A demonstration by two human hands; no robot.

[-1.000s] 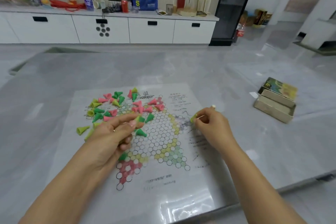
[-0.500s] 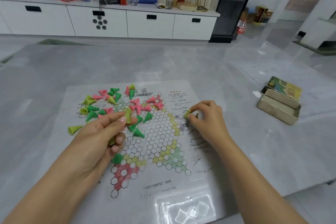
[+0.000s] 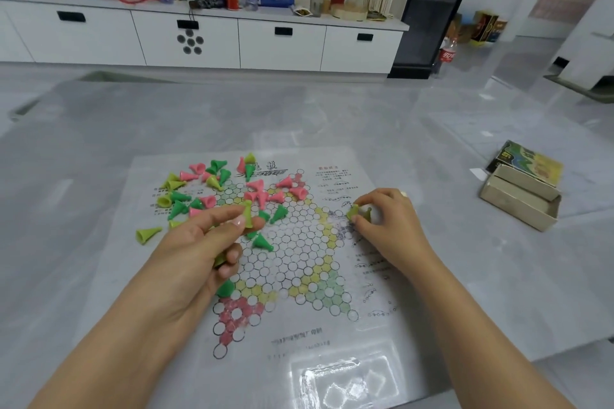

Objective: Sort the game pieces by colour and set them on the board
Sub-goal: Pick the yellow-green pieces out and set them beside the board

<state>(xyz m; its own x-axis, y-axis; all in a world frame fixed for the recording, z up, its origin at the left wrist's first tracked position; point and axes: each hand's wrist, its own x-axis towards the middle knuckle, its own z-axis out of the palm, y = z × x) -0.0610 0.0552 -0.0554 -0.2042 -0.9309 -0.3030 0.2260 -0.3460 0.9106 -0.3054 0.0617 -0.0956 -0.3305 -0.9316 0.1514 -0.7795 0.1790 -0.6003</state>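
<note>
Left hand (image 3: 196, 252) pinches a yellow-green piece (image 3: 248, 215) above the board (image 3: 292, 252); right hand (image 3: 387, 226) pinches another piece (image 3: 353, 211) at the board's right point. Loose pieces (image 3: 212, 189) lie scattered on its far-left part.

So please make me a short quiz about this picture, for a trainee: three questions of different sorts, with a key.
1. True or false: the right hand pinches a yellow-green piece at the board's right point.
2. The left hand pinches a piece of which colour? A pink, B yellow-green, C blue.
3. Fill in: the open cardboard box lies to the ___ of the board.

Key: 1 true; 2 B; 3 right.
</note>
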